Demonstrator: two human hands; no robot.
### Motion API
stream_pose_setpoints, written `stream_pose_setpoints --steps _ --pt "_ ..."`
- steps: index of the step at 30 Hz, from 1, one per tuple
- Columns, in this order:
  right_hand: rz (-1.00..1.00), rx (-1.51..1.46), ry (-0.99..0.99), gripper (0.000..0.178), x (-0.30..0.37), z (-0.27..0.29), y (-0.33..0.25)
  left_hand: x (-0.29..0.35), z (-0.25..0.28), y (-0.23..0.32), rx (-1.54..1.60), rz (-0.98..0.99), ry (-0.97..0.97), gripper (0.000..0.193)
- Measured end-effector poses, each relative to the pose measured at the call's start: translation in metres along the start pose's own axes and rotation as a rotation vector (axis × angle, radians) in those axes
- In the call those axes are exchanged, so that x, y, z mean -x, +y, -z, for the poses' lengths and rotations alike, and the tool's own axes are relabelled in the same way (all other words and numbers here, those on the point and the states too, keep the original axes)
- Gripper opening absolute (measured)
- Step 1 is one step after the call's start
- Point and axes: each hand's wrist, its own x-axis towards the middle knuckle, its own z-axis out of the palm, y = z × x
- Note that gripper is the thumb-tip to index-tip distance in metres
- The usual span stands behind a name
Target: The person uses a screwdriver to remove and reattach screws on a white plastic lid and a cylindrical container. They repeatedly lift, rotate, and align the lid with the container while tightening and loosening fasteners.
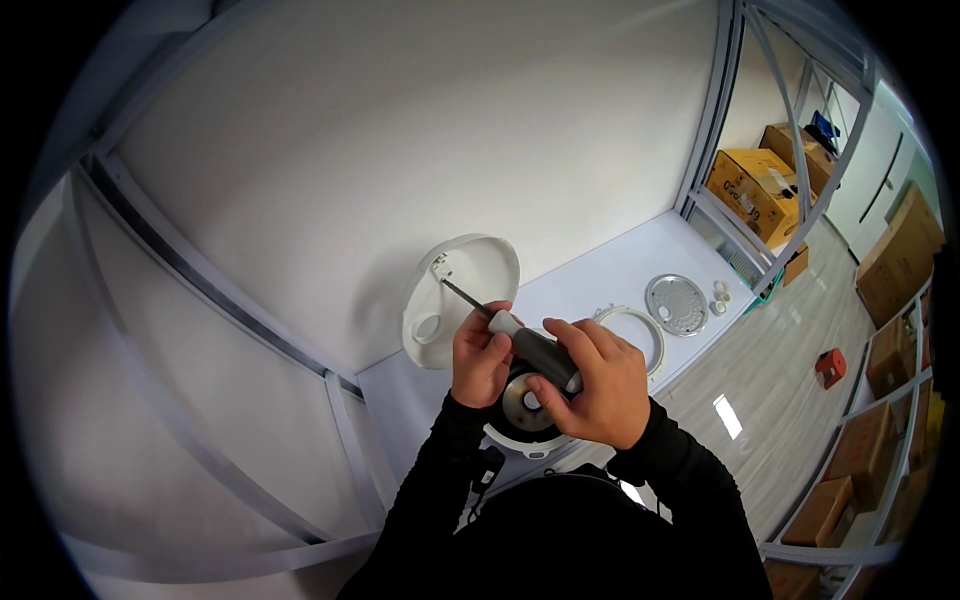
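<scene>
Both of my hands are closed on a screwdriver (541, 354) with a thick dark grey handle, a white collar and a long dark shaft. My left hand (480, 358) grips it around the collar, and my right hand (608, 385) wraps the rear of the handle. The shaft points up and left, its tip overlapping a raised white oval lid (412, 318) with a round hole; whether it touches cannot be told. Below my hands sits the round cooker body (535, 449), partly hidden, with a metal heating plate inside.
To the right on the white table (590, 270) lie a white ring (661, 349), a round perforated metal plate (678, 304) and small white parts (720, 297). A black cord piece (487, 465) is near my left forearm. Frame posts, walls and boxes (757, 195) stand around.
</scene>
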Motion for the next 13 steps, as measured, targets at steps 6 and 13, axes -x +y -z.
stream_pose_setpoints --steps 6,13 --pt "-0.014 0.027 -0.039 0.037 0.001 0.002 0.001 -0.003 0.003 -0.004 -0.017 -0.037 -0.01 0.049" --pt "-0.079 -0.001 -0.149 0.047 0.001 0.007 0.001 0.003 0.009 -0.002 -0.065 0.007 -0.01 0.062"
